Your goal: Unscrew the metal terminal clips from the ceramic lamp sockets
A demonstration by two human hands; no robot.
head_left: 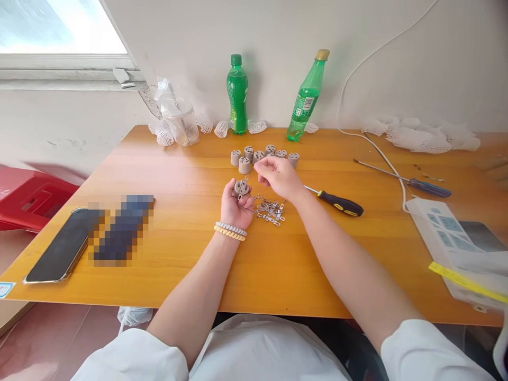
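My left hand [237, 207] is closed around a grey-brown ceramic lamp socket [240, 188], with a flat metal bracket lying across its top. Just above and to the right, my right hand [278, 174] is pinched, thumb against fingers; anything between the fingertips is too small to make out. Several similar sockets [244, 165] stand in a group behind my hands, partly covered by the right one. Below the right hand lies a pile of metal brackets [272, 211] with small screws [257, 197] beside it. A black and yellow screwdriver [341, 203] rests by my right forearm.
Two green bottles [237, 95] stand at the wall, beside a plastic cup [180, 123] and white foam nets [424, 135]. A blue-handled screwdriver [428, 187], a white cable and a power strip [436, 233] lie right. A phone [59, 248] and a blurred-out object [125, 227] lie left.
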